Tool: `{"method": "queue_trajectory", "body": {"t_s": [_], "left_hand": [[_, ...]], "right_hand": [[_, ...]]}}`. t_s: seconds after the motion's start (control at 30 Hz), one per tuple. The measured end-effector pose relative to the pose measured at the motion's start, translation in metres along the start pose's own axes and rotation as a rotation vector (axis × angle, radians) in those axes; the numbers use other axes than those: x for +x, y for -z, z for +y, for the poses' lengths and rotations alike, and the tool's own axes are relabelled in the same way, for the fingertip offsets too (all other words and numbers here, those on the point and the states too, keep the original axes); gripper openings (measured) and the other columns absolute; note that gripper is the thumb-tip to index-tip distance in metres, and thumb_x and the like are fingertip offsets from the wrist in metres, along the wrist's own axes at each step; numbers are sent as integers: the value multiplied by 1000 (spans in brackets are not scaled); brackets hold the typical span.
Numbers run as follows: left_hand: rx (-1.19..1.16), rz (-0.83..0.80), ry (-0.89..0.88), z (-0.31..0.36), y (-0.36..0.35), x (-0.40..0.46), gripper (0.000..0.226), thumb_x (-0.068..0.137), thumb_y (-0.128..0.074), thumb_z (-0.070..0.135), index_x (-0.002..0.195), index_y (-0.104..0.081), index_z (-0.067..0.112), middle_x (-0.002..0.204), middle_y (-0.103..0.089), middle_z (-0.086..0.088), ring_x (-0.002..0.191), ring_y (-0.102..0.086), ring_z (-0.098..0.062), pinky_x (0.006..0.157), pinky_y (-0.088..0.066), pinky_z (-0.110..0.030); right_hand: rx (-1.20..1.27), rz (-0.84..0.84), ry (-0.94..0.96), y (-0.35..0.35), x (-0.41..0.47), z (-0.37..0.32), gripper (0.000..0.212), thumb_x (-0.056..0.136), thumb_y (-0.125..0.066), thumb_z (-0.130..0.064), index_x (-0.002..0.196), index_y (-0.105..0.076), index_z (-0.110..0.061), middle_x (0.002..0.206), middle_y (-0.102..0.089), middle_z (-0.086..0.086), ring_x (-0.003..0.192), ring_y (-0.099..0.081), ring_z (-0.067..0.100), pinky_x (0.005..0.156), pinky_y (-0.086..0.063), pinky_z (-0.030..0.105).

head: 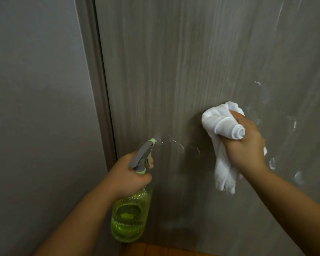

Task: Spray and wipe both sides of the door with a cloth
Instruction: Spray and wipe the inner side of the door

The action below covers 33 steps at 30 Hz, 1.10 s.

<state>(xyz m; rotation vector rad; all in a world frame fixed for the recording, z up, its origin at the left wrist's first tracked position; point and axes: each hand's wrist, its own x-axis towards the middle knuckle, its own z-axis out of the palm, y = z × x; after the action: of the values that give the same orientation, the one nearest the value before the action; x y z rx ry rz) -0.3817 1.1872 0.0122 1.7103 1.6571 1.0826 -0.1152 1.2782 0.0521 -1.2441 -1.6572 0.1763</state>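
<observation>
A grey wood-grain door [183,61] fills most of the view. My left hand [127,175] grips the neck of a green see-through spray bottle [130,213], a finger on its trigger, the grey nozzle close to the door's lower left. Wet droplets [175,144] shine on the door just past the nozzle. My right hand [248,143] holds a bunched white cloth [224,124] against the door at mid height, with its loose end hanging below the hand. More wet streaks and drops [292,124] glisten to the right of the cloth.
The door frame [98,71] runs down the left side of the door, with a plain grey wall [35,108] beyond it. A strip of orange wooden floor [155,250] shows at the bottom.
</observation>
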Motion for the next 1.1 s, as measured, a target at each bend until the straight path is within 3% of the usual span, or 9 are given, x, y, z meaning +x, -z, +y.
{"method": "queue_trajectory", "body": {"t_s": [0.17,0.3,0.43,0.53,0.67,0.77,0.87,0.93,1.1], "left_hand": [[-11,-6,11,-4,-5,-5,17,60,-61,20,77,-61,22,72,-63,8,64,-59,-9,62,-48,-32],[19,-105,-8,-1,-3,-8,27,71,-65,4,94,-62,19,57,-56,23,48,-47,2,51,-37,-15],[25,-105,-5,-2,-3,-12,30,71,-63,3,93,-61,23,53,-52,22,45,-41,-2,48,-34,-16],[-2,-109,-16,-2,-2,-16,33,64,-60,14,95,-63,26,55,-51,21,46,-40,-3,51,-35,-18],[-36,-49,-31,-6,0,-15,40,76,-63,-1,84,-62,38,48,-44,17,44,-34,-3,50,-35,-23],[-60,2,-22,-10,5,-12,38,75,-66,0,102,-63,27,56,-52,11,52,-42,-6,55,-41,-29],[-82,32,-24,-10,6,-7,43,67,-66,13,102,-62,37,86,-65,-10,59,-50,-12,57,-45,-34],[-83,56,-30,-11,7,-4,39,65,-65,14,97,-62,36,86,-65,-14,59,-52,-13,57,-46,-33],[-94,73,-19,-14,4,-2,32,67,-65,16,98,-63,25,77,-61,-18,61,-54,-18,60,-45,-35]], "right_hand": [[27,13,4,4,-2,-5,30,91,-35,-54,116,-50,-47,100,-56,-23,100,-58,13,93,-48,45],[73,41,-9,1,2,1,40,83,-49,-53,123,-51,-48,114,-62,-17,105,-60,11,94,-49,45],[101,47,-7,-3,11,-4,43,75,-58,-51,118,-56,-43,114,-63,-12,107,-61,15,93,-48,41],[-103,79,239,-8,13,-22,41,88,-42,-51,125,-54,-38,113,-65,1,103,-62,29,89,-47,49],[-256,214,662,-32,27,-54,47,84,-50,-39,127,-59,-22,112,-64,14,96,-59,41,84,-39,54],[-399,269,766,-68,47,-62,45,85,-58,-35,128,-56,-26,121,-60,11,106,-55,36,92,-32,53],[-515,384,816,-101,54,-49,49,83,-62,-34,130,-49,-28,123,-60,10,110,-55,35,97,-31,54],[-562,442,923,-117,49,-36,48,83,-62,-31,129,-49,-27,121,-62,10,108,-56,34,96,-32,52],[-602,191,1163,-147,10,8,53,80,-63,-25,130,-47,-24,124,-61,14,111,-48,37,96,-29,52]]}}
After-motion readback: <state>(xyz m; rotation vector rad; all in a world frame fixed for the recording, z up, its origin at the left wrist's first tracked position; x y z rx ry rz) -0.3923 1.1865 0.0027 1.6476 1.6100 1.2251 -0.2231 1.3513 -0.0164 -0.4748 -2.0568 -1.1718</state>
